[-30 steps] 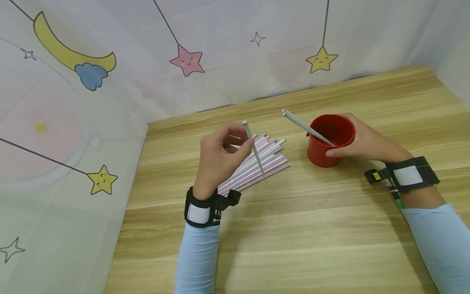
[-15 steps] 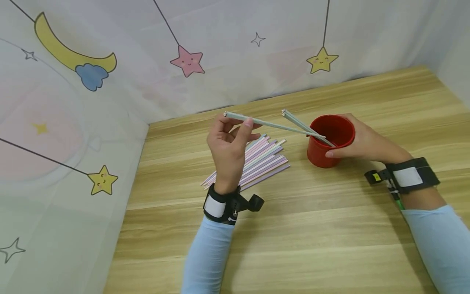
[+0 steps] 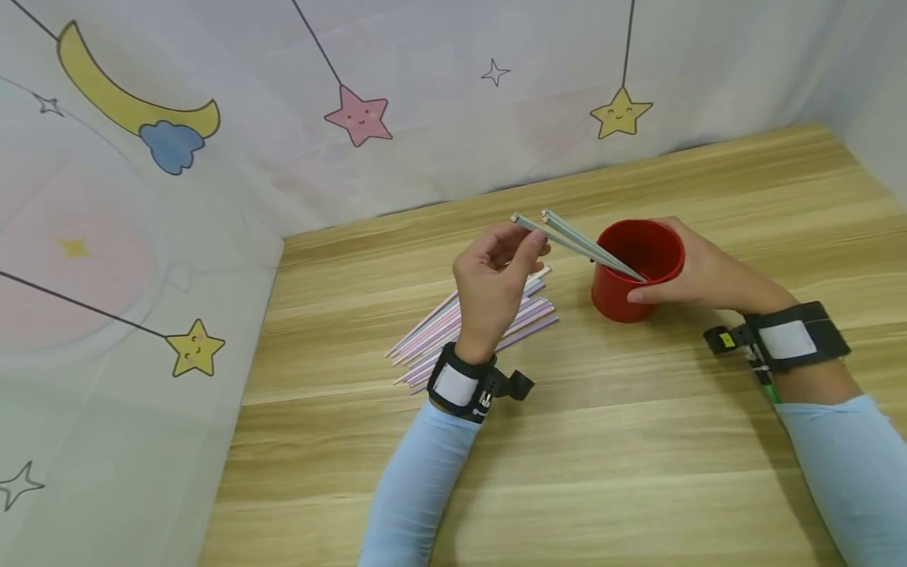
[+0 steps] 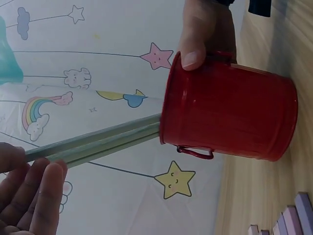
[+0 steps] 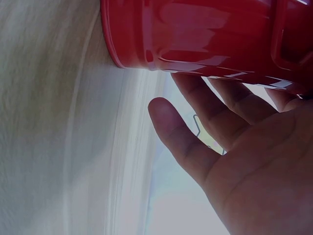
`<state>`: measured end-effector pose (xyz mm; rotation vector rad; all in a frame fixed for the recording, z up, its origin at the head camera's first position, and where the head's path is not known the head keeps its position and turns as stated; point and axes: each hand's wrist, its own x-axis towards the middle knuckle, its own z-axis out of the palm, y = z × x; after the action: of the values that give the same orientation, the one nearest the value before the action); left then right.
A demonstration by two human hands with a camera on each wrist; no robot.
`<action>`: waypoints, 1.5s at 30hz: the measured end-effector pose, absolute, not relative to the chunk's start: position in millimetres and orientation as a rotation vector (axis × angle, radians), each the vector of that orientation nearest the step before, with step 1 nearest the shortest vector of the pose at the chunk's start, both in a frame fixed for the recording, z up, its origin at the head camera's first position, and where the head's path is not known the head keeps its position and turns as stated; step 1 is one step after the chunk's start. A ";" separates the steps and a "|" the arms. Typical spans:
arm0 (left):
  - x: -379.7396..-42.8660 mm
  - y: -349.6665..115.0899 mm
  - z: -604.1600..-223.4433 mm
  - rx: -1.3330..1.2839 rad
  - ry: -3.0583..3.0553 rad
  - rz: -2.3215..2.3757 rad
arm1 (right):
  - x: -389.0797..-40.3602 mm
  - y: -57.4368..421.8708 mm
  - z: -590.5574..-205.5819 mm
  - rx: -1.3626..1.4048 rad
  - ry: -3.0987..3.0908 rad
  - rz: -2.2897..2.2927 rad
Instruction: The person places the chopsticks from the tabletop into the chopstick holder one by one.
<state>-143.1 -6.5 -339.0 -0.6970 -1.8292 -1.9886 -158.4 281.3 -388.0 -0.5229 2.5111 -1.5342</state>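
Note:
My left hand [image 3: 496, 287] pinches a pale green chopstick [image 3: 564, 242] near its thick end. The chopstick slants down to the right, its thin end inside the red bucket [image 3: 618, 301]. Several more pale green chopsticks [image 3: 575, 235] lean over the bucket's left rim, close beside the held one. My right hand [image 3: 716, 272] grips the bucket from the right, thumb at the rim. In the right wrist view, fingers [image 5: 205, 103] lie along the bucket's side. The bucket stands upright on the table. Its rim hides the chopsticks' lower ends in the left wrist view [image 4: 225, 107].
A pile of pastel chopsticks [image 3: 428, 327], pink, purple and white among them, lies on the wooden table [image 3: 602, 441], partly behind my left hand. A curtain [image 3: 439, 150] printed with stars and a moon hangs behind the table and along its left.
My left hand has moved right from over the pile, tilting its chopstick from steep to slanting. The chopstick's thin end has gone into the bucket. My right hand and the bucket stay put.

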 end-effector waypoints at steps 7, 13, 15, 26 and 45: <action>-146.4 2.0 -354.8 -0.674 -1.954 -1.921 | -158.1 281.4 -388.1 -0.501 2.499 -1.535; -147.4 4.5 -361.4 -0.736 -2.017 -1.839 | -158.0 281.1 -388.4 -0.488 2.495 -1.535; -147.4 3.1 -361.5 -0.760 -2.033 -1.817 | -158.2 280.6 -388.3 -0.489 2.499 -1.533; -145.3 -13.2 -363.5 -0.802 -2.350 -1.547 | -157.9 281.6 -387.5 -0.503 2.509 -1.531; -137.9 -48.2 -374.4 -0.839 -2.910 -0.828 | -158.4 282.2 -387.3 -0.489 2.530 -1.481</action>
<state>-137.9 -48.2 -374.4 -0.8388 -2.9099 -0.8281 -158.4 282.2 -387.3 -0.4893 2.5303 -1.4806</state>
